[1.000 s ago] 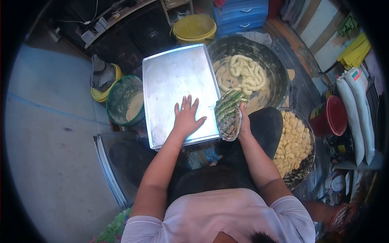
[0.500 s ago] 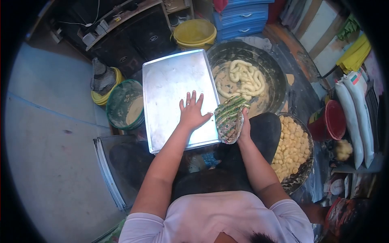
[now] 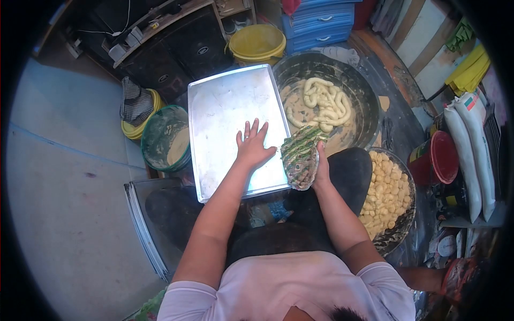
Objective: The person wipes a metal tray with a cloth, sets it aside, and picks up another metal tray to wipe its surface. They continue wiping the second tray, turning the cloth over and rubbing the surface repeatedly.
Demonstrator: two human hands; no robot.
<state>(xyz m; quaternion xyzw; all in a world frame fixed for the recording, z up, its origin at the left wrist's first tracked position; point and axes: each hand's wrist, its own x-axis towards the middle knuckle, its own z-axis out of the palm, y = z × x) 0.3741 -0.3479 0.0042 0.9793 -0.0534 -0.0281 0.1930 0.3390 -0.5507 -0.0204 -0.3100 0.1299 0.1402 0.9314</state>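
Observation:
A shiny metal baking tray (image 3: pixel 230 107) lies across my lap, its inside facing up. My left hand (image 3: pixel 254 147) rests flat on it with the fingers spread and a ring on one finger. At the tray's right edge my right hand (image 3: pixel 322 170) grips a folded green patterned cloth (image 3: pixel 299 160), thumb on the near side; its other fingers are hidden behind the cloth. Just beyond the cloth, a large dark basin (image 3: pixel 369 96) holds thick coiled ropes of pale dough (image 3: pixel 329 104). By my right knee stands a second basin (image 3: pixel 408 214) full of small yellowish dough pieces (image 3: pixel 383 190).
Left of the tray stands a green tub (image 3: pixel 155 152) with flour-like powder. Several trays (image 3: pixel 144 230) lean beside my left leg. A yellow bucket (image 3: pixel 257 43) and blue drawers (image 3: pixel 321 24) stand behind. At right are a red bucket (image 3: pixel 443 158) and another person's arm (image 3: pixel 423 278).
The cloth and my right hand have shifted slightly left; my left hand stays on the tray. A yellowish lump below the red bucket is gone from view, and the other person's arm shows further out.

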